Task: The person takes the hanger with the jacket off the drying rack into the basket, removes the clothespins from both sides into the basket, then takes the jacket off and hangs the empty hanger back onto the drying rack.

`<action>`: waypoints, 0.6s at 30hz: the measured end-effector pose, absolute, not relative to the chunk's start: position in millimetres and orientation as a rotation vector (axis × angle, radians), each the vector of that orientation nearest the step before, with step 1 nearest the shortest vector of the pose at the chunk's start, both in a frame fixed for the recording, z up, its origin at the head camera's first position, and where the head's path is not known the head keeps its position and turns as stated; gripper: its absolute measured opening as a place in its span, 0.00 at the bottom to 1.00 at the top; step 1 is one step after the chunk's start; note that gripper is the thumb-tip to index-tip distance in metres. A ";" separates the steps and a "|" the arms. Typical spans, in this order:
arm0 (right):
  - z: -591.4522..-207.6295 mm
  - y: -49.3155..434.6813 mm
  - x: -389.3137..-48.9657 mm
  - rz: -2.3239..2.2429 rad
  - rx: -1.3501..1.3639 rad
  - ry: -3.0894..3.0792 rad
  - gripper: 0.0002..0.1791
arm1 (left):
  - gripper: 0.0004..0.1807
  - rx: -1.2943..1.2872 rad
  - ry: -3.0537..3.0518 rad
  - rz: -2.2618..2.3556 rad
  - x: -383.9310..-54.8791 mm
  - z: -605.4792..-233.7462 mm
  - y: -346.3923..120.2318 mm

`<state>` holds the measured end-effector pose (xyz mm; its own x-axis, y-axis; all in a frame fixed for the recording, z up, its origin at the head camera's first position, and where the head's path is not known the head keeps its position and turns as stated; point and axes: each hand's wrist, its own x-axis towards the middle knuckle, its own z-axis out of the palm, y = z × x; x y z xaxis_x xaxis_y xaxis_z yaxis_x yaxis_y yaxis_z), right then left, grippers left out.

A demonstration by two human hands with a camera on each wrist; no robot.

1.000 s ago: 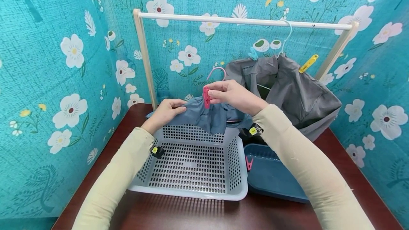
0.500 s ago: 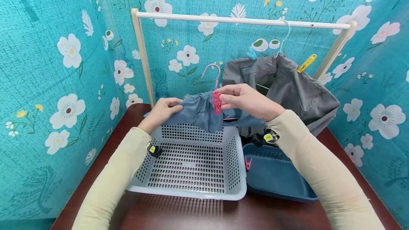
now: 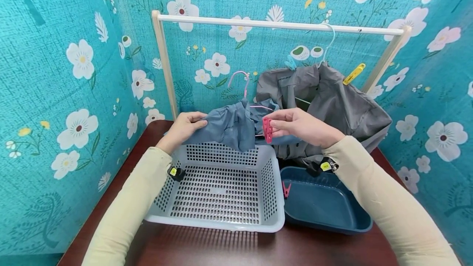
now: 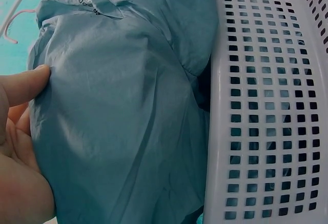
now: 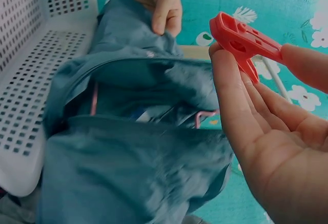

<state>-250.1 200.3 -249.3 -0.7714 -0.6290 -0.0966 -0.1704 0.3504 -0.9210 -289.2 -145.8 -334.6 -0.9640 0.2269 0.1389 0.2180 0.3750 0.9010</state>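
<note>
A blue-grey jacket [image 3: 227, 128] lies across the back of the grey basket, with small lettering in the left wrist view. Out of its collar rises the hook of a pink hanger [image 3: 246, 87]. My left hand [image 3: 184, 128] holds the jacket's left side between thumb and fingers. Over on the jacket's right side, my right hand [image 3: 301, 125] pinches a pink-red clothespin [image 3: 267, 130] between thumb and fingertips. From the right wrist, the clothespin [image 5: 238, 34] appears above the jacket's open neckline [image 5: 148, 96], where parts of the pink hanger show inside.
The perforated basket [image 3: 218, 227] stands in front. To its right is a dark blue tray [image 3: 325, 225], with another pink clothespin [image 3: 286, 190] at its left edge. A grey garment [image 3: 351, 110] with a yellow clothespin [image 3: 354, 74] hangs from the rack's white bar [image 3: 273, 24].
My right hand has carried the clothespin rightward and slightly down, away from the jacket's middle. The pink hanger hook has come into fuller view. My left hand has shifted slightly left, still holding the jacket.
</note>
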 end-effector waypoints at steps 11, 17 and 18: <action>-269.8 224.4 -250.2 -1.411 -0.633 2.120 0.30 | 0.15 0.405 2.613 1.695 -287.2 -332.5 -147.2; -280.8 237.3 -249.9 -1.401 -0.569 2.102 0.30 | 0.15 0.410 2.612 1.703 -287.2 -332.0 -150.2; -282.3 239.6 -249.8 -1.396 -0.566 2.105 0.30 | 0.15 0.412 2.611 1.707 -287.2 -331.9 -150.8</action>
<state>-249.8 239.6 -282.3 -0.7623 -0.6126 -0.2089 -0.0462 0.3734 -0.9265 -287.2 -150.8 -331.9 -0.9657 0.2147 0.1461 0.2199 0.3769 0.8998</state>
